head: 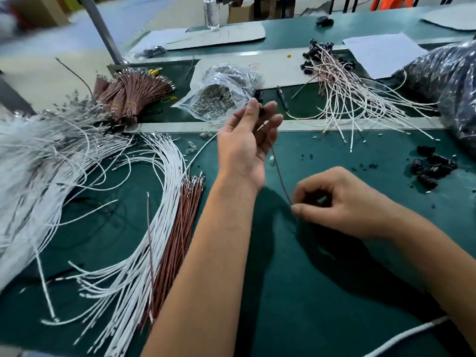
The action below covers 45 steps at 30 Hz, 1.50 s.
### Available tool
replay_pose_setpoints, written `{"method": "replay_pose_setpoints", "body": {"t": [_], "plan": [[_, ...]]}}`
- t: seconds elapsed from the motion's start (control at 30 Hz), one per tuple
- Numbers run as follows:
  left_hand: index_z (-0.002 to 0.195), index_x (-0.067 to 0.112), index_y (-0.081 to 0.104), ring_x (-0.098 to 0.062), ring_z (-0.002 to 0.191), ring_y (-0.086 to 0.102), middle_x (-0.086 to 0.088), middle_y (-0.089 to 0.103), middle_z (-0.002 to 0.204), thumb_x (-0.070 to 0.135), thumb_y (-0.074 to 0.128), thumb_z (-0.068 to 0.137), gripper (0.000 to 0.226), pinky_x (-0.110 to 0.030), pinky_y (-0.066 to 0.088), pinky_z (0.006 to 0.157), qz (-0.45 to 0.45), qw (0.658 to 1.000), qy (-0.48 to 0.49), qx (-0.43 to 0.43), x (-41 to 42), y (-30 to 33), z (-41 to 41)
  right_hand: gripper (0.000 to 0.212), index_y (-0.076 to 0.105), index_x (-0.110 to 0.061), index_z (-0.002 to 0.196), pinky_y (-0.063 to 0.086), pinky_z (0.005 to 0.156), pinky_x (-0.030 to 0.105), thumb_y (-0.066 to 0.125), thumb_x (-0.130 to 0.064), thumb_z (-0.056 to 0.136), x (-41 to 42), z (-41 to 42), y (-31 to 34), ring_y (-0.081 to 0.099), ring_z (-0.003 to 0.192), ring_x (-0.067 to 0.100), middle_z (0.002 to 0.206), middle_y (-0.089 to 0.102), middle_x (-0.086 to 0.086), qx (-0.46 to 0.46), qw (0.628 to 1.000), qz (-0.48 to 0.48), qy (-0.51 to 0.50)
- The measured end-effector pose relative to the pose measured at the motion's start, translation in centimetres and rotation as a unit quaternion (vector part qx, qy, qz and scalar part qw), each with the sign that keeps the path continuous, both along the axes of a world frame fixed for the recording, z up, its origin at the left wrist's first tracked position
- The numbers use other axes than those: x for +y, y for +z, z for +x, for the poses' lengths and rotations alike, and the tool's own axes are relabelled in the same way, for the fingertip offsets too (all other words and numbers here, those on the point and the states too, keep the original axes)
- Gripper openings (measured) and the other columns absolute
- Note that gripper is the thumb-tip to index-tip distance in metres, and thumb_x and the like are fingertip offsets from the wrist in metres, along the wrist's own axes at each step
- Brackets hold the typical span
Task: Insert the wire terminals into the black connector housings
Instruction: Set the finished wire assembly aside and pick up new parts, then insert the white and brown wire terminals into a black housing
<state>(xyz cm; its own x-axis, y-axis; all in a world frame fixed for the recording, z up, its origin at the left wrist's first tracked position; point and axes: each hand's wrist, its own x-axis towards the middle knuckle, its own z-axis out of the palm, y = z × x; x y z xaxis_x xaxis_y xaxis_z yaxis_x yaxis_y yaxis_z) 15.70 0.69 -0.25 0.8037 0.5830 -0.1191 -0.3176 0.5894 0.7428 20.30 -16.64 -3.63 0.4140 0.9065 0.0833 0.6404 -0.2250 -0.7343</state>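
My left hand point(248, 143) is raised over the green mat, its fingertips pinching a small black connector housing point(261, 111), mostly hidden behind the fingers. A thin brown wire point(279, 173) runs down from that hand to my right hand point(342, 202), which pinches the wire's lower end between thumb and curled fingers. Loose black housings point(431, 168) lie in a small pile at the right. White wires point(144, 228) and brown wires point(180, 235) with metal terminals fan across the mat at the left.
A clear bag of metal parts point(221, 94) sits behind my left hand. Finished white wires with black housings point(345, 91) pile at the back right beside a dark plastic bag point(453, 81). Bundled brown wires point(134, 96) lie at the back left. A water bottle point(211, 11) stands far back.
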Motion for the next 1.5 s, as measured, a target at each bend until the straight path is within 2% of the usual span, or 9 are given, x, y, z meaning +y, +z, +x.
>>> {"method": "replay_pose_setpoints", "body": {"t": [0.17, 0.3, 0.37, 0.53, 0.63, 0.73, 0.9, 1.3, 1.5], "plan": [[0.102, 0.008, 0.054, -0.01, 0.048, 0.054, -0.006, 0.071, 0.076, 0.015, 0.057, 0.103, 0.008, -0.017, 0.038, 0.041, 0.067, 0.986, 0.133, 0.071, 5.8, 1.0, -3.3, 0.033, 0.07, -0.02, 0.07, 0.047, 0.058, 0.027, 0.072, -0.045, 0.093, 5.6, -0.5, 1.7, 0.058, 0.057, 0.008, 0.061, 0.065, -0.005, -0.047, 0.995, -0.08, 0.038], [0.089, 0.009, 0.053, -0.01, 0.05, 0.043, -0.009, 0.069, 0.079, 0.012, 0.054, 0.103, 0.014, -0.017, 0.028, 0.038, 0.127, 0.949, 0.204, 0.205, 9.2, 0.1, -6.9, 0.007, 0.075, -0.018, 0.098, 0.054, 0.079, 0.034, 0.071, -0.023, 0.096, 13.6, -0.3, 2.3, 0.067, 0.082, 0.019, 0.084, 0.069, -0.001, -0.205, 0.978, -0.026, 0.005], [0.092, 0.01, 0.053, -0.01, 0.049, 0.042, -0.009, 0.07, 0.079, 0.013, 0.055, 0.103, 0.012, -0.018, 0.027, 0.037, 0.149, 0.931, 0.213, 0.256, 10.2, -0.5, -8.5, 0.024, 0.071, -0.02, 0.121, 0.056, 0.087, 0.038, 0.065, -0.013, 0.099, 17.3, -0.8, 2.5, 0.068, 0.097, 0.028, 0.106, 0.069, 0.008, -0.302, 0.951, -0.046, 0.044], [0.085, 0.012, 0.053, -0.012, 0.047, 0.042, -0.012, 0.073, 0.078, 0.015, 0.058, 0.101, 0.017, -0.018, 0.029, 0.04, 0.216, 0.903, 0.211, 0.304, 11.5, -1.6, -10.3, 0.015, 0.059, -0.008, 0.109, 0.036, 0.057, 0.034, 0.049, -0.017, 0.104, 21.7, -1.5, 3.0, 0.057, 0.077, 0.028, 0.094, 0.056, 0.01, -0.398, 0.897, -0.113, 0.155], [0.081, 0.013, 0.055, -0.013, 0.051, 0.046, -0.015, 0.074, 0.083, 0.015, 0.061, 0.099, 0.019, -0.024, 0.032, 0.05, 0.255, 0.888, 0.205, 0.324, 11.8, -1.7, -10.2, 0.027, 0.056, -0.009, 0.129, 0.035, 0.054, 0.03, 0.041, -0.013, 0.107, 22.5, -1.2, 2.9, 0.053, 0.07, 0.024, 0.102, 0.053, 0.009, -0.45, 0.861, -0.121, 0.206], [0.081, 0.015, 0.06, -0.005, 0.046, 0.052, -0.01, 0.076, 0.083, 0.017, 0.065, 0.096, 0.017, -0.023, 0.038, 0.051, 0.3, 0.873, 0.19, 0.335, 11.9, -1.3, -9.7, 0.018, 0.055, -0.005, 0.119, 0.052, 0.074, 0.04, 0.042, -0.008, 0.107, 21.9, -0.7, 3.9, 0.061, 0.086, 0.029, 0.109, 0.058, 0.012, -0.449, 0.857, -0.126, 0.221], [0.079, 0.013, 0.061, -0.007, 0.047, 0.054, -0.024, 0.073, 0.095, 0.013, 0.069, 0.095, 0.019, -0.014, 0.035, 0.037, 0.332, 0.88, 0.116, 0.319, 11.2, -0.3, -8.7, 0.015, 0.063, -0.005, 0.09, 0.046, 0.062, 0.037, 0.055, -0.004, 0.103, 19.8, 0.8, 5.7, 0.056, 0.068, 0.026, 0.086, 0.056, 0.007, -0.444, 0.88, 0.008, 0.17], [0.089, 0.008, 0.067, -0.009, 0.05, 0.046, -0.01, 0.076, 0.082, 0.013, 0.07, 0.094, 0.007, -0.014, 0.035, 0.041, 0.351, 0.908, -0.051, 0.225, 8.2, 4.8, -8.6, 0.014, 0.073, 0.001, 0.098, 0.053, 0.08, 0.038, 0.061, -0.006, 0.096, 15.3, 4.7, 10.1, 0.066, 0.088, 0.029, 0.097, 0.071, 0.017, -0.396, 0.891, 0.211, -0.073], [0.087, 0.005, 0.067, -0.007, 0.049, 0.041, -0.012, 0.074, 0.084, 0.01, 0.064, 0.096, 0.011, -0.013, 0.03, 0.04, 0.201, 0.971, -0.101, 0.078, 2.2, 3.7, -2.7, 0.028, 0.068, -0.006, 0.114, 0.061, 0.074, 0.04, 0.071, -0.023, 0.092, 6.9, 6.4, 9.1, 0.073, 0.082, 0.017, 0.109, 0.071, 0.005, -0.245, 0.896, 0.241, -0.28]]}}
